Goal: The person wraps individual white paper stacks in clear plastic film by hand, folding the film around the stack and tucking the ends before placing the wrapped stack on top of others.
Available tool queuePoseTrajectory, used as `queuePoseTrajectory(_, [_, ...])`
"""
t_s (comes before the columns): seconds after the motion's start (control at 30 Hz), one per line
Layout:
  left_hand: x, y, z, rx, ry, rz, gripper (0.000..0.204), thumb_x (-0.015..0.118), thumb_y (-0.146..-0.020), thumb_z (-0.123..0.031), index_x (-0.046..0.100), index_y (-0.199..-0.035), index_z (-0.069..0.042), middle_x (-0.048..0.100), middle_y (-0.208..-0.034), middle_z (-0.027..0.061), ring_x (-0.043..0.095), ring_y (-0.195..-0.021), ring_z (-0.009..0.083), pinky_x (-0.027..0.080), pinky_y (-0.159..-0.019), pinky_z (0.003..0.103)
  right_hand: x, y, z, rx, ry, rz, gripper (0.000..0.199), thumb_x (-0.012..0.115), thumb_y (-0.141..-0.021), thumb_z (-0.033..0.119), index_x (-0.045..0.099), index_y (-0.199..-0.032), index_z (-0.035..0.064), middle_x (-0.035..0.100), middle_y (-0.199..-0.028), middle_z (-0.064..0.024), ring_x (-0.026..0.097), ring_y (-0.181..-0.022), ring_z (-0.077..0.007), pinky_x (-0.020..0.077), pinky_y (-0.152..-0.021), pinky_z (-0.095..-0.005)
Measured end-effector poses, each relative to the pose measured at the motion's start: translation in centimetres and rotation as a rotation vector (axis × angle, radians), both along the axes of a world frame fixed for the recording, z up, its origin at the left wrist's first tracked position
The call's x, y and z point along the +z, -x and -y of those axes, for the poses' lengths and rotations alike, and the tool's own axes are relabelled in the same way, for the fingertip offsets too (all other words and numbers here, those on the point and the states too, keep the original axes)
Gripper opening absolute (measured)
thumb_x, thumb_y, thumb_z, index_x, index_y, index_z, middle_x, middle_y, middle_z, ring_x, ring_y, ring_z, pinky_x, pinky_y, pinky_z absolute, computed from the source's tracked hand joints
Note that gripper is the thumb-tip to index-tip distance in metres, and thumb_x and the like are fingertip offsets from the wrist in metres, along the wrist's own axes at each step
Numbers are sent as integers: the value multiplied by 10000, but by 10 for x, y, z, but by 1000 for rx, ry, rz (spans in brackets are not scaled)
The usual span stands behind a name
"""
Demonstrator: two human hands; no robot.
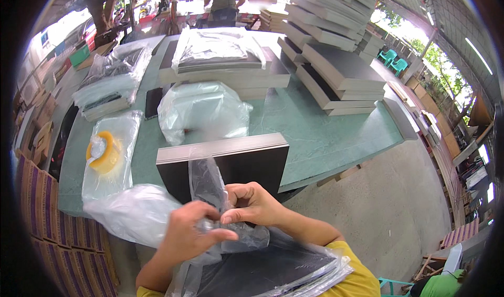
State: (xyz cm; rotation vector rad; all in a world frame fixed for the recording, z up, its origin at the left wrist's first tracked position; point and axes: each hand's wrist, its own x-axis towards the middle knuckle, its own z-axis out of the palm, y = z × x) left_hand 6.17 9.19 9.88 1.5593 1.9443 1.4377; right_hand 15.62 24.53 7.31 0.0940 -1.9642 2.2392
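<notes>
A strip of clear plastic film [205, 179] rises between my hands, its lower part bunched up. My right hand [254, 205] pinches it between thumb and curled fingers. Close beside it, my left hand [186, 231] has its thumb and fingers apart, curved about the film and slightly blurred. Under my hands, a dark flat panel in clear plastic [262, 271] rests across my lap. Just beyond stands a thick dark board stack with pale edges [223, 166], at the table's near edge. Loose clear plastic [134, 213] spreads beside my left hand.
On the green table [336, 145] lie a yellow tape roll [103, 152] on plastic sheets, a crumpled bag [205, 110] and a dark phone-like slab [153, 103]. Pale-edged slabs [341, 76] are piled far right. Cartons [47, 208] stand left; a person [224, 3] is beyond.
</notes>
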Motion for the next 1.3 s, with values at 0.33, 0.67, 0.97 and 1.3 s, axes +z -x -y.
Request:
queuePoseTrajectory(0.33, [-57,70,42,526,151,75,131,572,-739,-105,559,-663,1,524,-559,52,479,-532,130,385,-505,281,-9,-25,-28,50,494,-28,291,505,-852,297,536,-733,33,452,-675,14,422,-637,-65,356,-583,-211])
queuePoseTrajectory(0.67, [-10,-22,-14,-352,354,25,147,620,-748,-136,557,-827,-29,588,-718,73,581,-643,179,443,-566,300,38,-18,-19,-336,-369,-472,195,671,-704,156,604,-817,13,473,-1090,-111,468,-948,-173,371,-821,-280])
queuePoseTrajectory(0.97, [-13,-6,-3,-86,-199,537,171,513,-842,-157,554,-807,6,556,-664,33,512,-579,93,425,-535,230,21,-13,-29,242,445,89,186,470,-868,202,548,-850,35,541,-697,4,506,-645,-88,433,-617,-256])
queuePoseTrajectory(1.3, [0,42,25,-591,113,246,153,608,-772,-87,611,-878,24,626,-723,112,596,-654,169,455,-580,241,50,-33,-21,586,788,-30,354,461,-862,293,527,-665,7,545,-569,-107,557,-486,-166,445,-401,-307])
